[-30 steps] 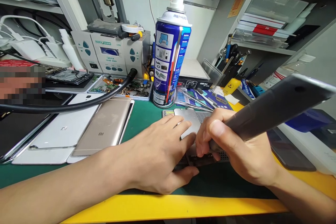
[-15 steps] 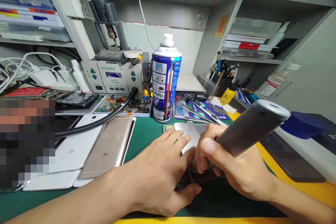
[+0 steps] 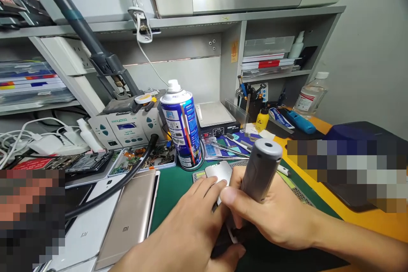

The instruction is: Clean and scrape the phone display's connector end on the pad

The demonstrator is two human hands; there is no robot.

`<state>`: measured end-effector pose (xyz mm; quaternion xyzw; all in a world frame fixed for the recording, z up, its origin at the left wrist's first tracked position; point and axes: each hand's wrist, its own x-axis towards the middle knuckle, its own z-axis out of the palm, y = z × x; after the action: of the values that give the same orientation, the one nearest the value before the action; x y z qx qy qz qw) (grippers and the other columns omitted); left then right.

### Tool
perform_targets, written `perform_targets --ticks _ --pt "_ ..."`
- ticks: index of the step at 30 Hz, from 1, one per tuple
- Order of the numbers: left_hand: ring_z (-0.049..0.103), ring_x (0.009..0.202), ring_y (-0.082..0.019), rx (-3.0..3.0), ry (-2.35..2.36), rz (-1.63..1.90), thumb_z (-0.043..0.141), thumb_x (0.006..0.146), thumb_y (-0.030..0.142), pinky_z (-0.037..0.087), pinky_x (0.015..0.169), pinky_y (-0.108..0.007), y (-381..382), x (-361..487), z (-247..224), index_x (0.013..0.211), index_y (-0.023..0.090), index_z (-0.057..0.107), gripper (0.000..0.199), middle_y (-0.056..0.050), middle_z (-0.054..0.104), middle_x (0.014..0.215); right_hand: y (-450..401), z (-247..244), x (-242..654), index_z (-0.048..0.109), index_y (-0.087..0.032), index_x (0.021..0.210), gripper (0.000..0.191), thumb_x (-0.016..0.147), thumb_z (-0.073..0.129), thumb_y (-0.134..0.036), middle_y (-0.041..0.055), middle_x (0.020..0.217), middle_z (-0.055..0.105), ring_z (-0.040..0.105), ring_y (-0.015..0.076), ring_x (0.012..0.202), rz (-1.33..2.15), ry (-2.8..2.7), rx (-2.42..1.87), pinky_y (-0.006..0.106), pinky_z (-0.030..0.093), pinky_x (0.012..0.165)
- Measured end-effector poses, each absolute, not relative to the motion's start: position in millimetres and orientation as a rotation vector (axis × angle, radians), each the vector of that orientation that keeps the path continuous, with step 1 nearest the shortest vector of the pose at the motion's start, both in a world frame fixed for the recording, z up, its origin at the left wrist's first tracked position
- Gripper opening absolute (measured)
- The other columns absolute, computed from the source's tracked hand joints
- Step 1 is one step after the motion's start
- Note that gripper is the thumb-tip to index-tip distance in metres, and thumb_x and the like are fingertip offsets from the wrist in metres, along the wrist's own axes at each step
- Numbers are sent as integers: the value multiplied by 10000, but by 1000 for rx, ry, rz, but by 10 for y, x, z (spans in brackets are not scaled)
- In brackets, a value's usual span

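Note:
My right hand (image 3: 270, 208) is wrapped around a thick grey electric screwdriver (image 3: 262, 170), held nearly upright with its butt end toward me. The tool's tip is hidden behind my fingers. Beside it, my left hand (image 3: 194, 221) steadies a phone, its fingers across the top and its thumb at the near side. A silver panel (image 3: 218, 171) of that phone shows past my fingertips; most of the rest is covered by my hands. Under it lies a perforated metal plate (image 3: 198, 175) on the green mat (image 3: 168, 191).
A blue spray can (image 3: 181, 129) stands just beyond my hands. Left lie a gold phone back (image 3: 130, 216), a white one (image 3: 91, 216), a black hose (image 3: 127, 182) and a parts tray (image 3: 168, 163). Behind are a hot-air station (image 3: 126, 125), tweezers (image 3: 231, 149) and a yellow bottle (image 3: 262, 119).
The view has tilted up, showing more shelf. The screwdriver has swung from leaning right to nearly upright, while my left hand stays on the phone.

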<state>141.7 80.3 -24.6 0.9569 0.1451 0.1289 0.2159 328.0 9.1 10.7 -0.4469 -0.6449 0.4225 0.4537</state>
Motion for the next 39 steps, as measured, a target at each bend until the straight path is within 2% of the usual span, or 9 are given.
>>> perform_targets --ticks 4,8,11,15,19,24,27,34,39 --pt "517 1322 -344 2661 346 381 791 828 369 402 1239 -534 805 1418 -285 1228 220 614 462 -121 575 1359 93 68 3296 465 -227 713 455 1028 671 -482 -32 642 597 603 133 596 1127 -1541 -1117 224 506 552" --pt "495 1382 -342 2687 344 414 799 839 345 368 1268 -529 823 1415 -325 1205 233 618 423 -110 563 1417 97 46 3309 446 -227 705 461 1026 672 -468 -33 641 591 595 130 592 1078 -1568 -1117 222 499 554" --pt "440 1467 -344 2691 349 376 801 842 348 333 1296 -531 833 1413 -334 1330 245 559 555 -113 529 1497 98 38 3315 414 -233 696 473 1024 670 -458 -34 632 581 598 135 593 1051 -1578 -1104 233 508 568" --pt "401 1513 -354 2706 360 350 799 852 327 323 1301 -565 826 1402 -332 1544 295 346 828 -114 465 1588 97 21 3321 418 -233 705 465 1023 671 -460 -39 626 572 594 136 584 1054 -1566 -1093 235 509 559" --pt "424 1499 -342 2690 340 385 813 833 304 362 1282 -556 822 1394 -321 1597 365 223 968 -76 454 1610 102 9 3325 463 -222 703 455 995 735 -441 -41 633 583 597 134 589 1037 -1557 -1103 226 511 566" --pt "480 1438 -317 2680 304 387 817 809 288 383 1269 -495 826 1411 -271 1517 307 369 838 -76 548 1511 117 11 3321 458 -222 687 469 994 726 -455 -41 605 568 562 130 553 1000 -1570 -1110 233 471 531" --pt "512 1402 -313 2680 308 402 816 803 292 427 1232 -474 817 1415 -262 1435 291 467 722 -77 540 1520 120 24 3313 427 -224 662 500 995 710 -468 -41 583 555 545 125 546 987 -1583 -1128 231 454 526" --pt "533 1379 -357 2720 351 408 818 792 329 456 1204 -517 812 1424 -258 1353 262 612 601 -91 569 1510 127 51 3309 469 -209 619 524 976 729 -491 -39 538 539 521 114 492 1015 -1552 -1164 217 420 465" --pt "556 1361 -355 2735 382 365 819 789 344 491 1172 -498 788 1413 -193 1284 235 685 525 -103 603 1481 132 80 3305 529 -196 583 542 981 713 -513 -35 502 528 510 115 470 981 -1576 -1179 226 408 459"
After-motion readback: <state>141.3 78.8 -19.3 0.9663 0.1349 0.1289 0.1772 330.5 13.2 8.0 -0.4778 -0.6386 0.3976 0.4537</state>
